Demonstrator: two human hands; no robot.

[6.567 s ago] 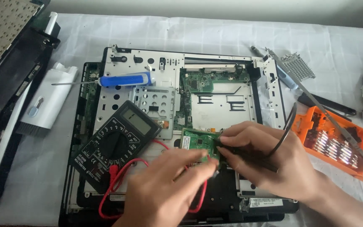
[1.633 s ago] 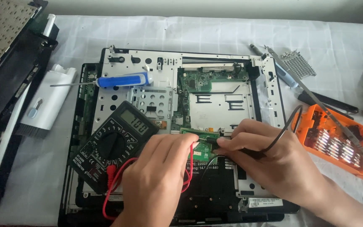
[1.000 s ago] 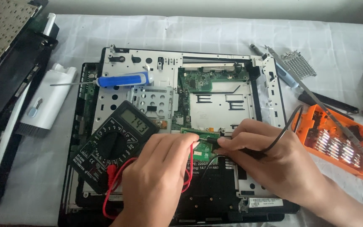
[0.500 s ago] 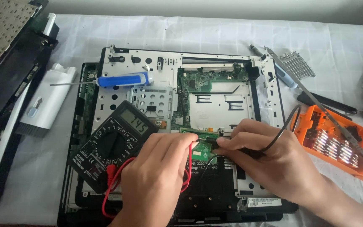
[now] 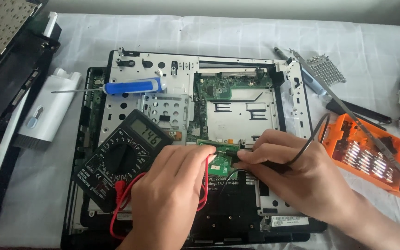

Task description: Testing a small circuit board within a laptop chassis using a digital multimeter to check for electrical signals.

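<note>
An opened laptop chassis (image 5: 130, 69) with bare metal frame and green circuit boards lies on a white cloth. My left hand (image 5: 172, 194) pinches a red test probe, its tip on a small green board (image 5: 221, 159) near the chassis middle. My right hand (image 5: 297, 178) holds a black probe with a black lead (image 5: 313, 134), its tip against the same board from the right. A black multimeter (image 5: 119, 159) with a lit display rests on the chassis left of my hands, and red leads (image 5: 121, 203) loop from it.
A blue-handled screwdriver (image 5: 133, 85) lies on the frame. An orange bit case (image 5: 369, 155) sits at the right with loose tools and a perforated metal bracket (image 5: 327, 69). A white brush-like tool (image 5: 49, 111) and a dark laptop lid (image 5: 5, 78) lie at the left.
Since 6.6 s ago both hands shifted slightly up and left onto the small board. Over the last second they hold still; only the multimeter reading flickers.
</note>
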